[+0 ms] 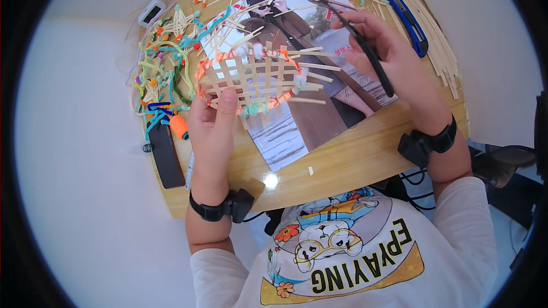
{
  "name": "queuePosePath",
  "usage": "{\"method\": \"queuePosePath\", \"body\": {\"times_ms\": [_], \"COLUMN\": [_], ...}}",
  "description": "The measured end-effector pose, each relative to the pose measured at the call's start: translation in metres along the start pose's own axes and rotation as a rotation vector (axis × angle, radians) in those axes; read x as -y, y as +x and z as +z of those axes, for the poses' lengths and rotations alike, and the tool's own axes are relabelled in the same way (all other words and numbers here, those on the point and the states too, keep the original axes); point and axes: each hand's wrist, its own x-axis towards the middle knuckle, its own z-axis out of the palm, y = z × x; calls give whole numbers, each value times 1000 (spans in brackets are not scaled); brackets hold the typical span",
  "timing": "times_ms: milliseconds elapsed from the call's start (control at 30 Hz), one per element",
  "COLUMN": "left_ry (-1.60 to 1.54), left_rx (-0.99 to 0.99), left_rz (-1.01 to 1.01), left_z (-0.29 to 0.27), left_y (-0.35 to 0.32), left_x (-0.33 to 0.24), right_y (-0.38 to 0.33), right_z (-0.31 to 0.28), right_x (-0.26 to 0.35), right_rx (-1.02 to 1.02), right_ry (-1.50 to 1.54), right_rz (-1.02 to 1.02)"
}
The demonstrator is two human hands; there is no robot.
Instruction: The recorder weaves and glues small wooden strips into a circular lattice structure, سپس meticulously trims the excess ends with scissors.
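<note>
Left hand [212, 128] grips the woven strip lattice [257, 82] above the magazine [308, 80], right hand [382, 51] clasps black pliers [365, 51]; grid woven and rim mostly yarn-wrapped, but loose strip ends look untrimmed.

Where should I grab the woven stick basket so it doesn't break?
Hold the woven basket by its yarn-wrapped rim, coming from the near side, as the left hand does. The rim looks bound and firmer; the loose strip ends poking out to the right would probably bend.
</note>
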Motion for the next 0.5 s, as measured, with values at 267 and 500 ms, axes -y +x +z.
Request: {"method": "queuePosePath", "body": {"times_ms": [267, 500], "left_ry": [145, 163], "left_rx": [-100, -44], "left_rz": [207, 244], "left_z": [-3, -2], "left_y": [0, 1], "left_x": [5, 6], "right_y": [-7, -11], "right_z": [9, 12], "right_x": [17, 29], "right_rx": [45, 123], "right_ry": [-380, -506], "right_rz": [-303, -275]}}
